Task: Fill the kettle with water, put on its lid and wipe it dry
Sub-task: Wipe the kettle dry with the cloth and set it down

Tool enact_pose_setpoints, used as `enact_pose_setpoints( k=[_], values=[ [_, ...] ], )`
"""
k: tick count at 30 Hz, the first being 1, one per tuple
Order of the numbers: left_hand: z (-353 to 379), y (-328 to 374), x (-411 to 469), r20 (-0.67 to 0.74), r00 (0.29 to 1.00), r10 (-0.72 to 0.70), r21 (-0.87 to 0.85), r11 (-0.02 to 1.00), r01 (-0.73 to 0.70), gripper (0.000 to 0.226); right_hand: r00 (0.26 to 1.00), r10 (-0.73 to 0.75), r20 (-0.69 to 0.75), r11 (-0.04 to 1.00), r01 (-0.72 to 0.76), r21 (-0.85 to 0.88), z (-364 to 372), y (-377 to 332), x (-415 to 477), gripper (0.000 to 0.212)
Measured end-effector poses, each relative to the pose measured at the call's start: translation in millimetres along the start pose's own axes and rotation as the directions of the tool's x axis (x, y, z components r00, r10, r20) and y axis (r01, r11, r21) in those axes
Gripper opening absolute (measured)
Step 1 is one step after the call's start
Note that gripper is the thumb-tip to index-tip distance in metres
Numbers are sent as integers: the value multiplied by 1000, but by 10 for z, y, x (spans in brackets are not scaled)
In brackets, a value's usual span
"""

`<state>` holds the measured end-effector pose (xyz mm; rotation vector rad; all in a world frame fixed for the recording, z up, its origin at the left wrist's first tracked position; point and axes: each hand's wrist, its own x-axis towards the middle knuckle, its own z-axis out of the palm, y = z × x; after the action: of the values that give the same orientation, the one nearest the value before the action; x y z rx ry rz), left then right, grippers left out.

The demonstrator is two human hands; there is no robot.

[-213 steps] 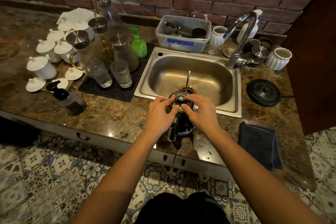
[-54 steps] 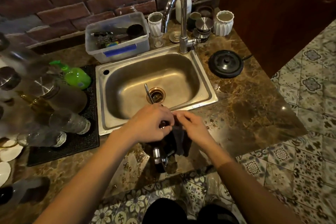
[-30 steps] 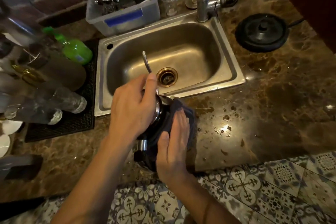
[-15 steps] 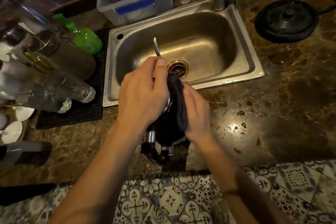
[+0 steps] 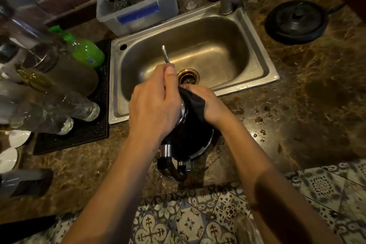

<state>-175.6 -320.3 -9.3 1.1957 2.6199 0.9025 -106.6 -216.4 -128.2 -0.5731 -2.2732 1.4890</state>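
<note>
The table (image 5: 309, 105) carries the sink (image 5: 263, 69); in front of the sink stands the kettle (image 5: 190, 136), black, handle toward the person; the left hand (image 5: 154, 105) grips its top, the right hand (image 5: 210, 105) presses a dark cloth (image 5: 195, 103) against its side; water drops lie right of the kettle

Green soap bottle (image 5: 85, 50) on black mat (image 5: 87, 125); plastic tub (image 5: 138, 12) behind sink (image 5: 263, 69).
</note>
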Motion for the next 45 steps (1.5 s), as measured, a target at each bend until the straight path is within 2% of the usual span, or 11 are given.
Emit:
enact_pose_setpoints(
  k=[5,8,11,16,22,26,31,38,41,43,45],
  values=[
    [14,-5,12,-15,999,-46,36,998,47,37,964,39,-263,996,-60,-72,266,51,-247,39],
    [18,-23,18,0,998,-67,66,996,67,36,844,126,-522,985,-43,168,762,-120,-808,48],
    [19,-36,17,12,998,-67,67,996,66,34,804,195,-562,973,-88,212,1086,-423,-1080,55],
    [13,-37,16,8,999,-43,16,999,43,33,855,25,-518,992,41,116,714,-334,-800,58],
    [12,-25,18,-12,998,-55,11,998,55,39,989,85,-123,994,-92,-52,95,-44,-147,41],
    [11,-15,21,-20,997,-71,28,997,72,40,944,108,-311,986,-141,-86,296,10,-380,49],
    [17,-19,18,-13,999,-46,46,998,46,43,833,236,-501,969,-166,181,1062,-333,-1175,55],
    [35,-57,30,-9,1000,-16,7,1000,16,44,835,-106,-541,994,97,-46,697,-190,-731,53],
    [38,-32,28,-19,1000,-18,-11,1000,18,43,945,-128,-301,981,75,-181,315,-76,-365,39],
    [31,-13,9,-17,999,-30,-19,999,30,42,991,42,-130,984,-64,-166,104,-16,-164,34],
    [22,9,6,-19,999,-47,-20,999,47,41,988,85,-125,982,-105,-159,53,-35,-106,33]
  ],
)
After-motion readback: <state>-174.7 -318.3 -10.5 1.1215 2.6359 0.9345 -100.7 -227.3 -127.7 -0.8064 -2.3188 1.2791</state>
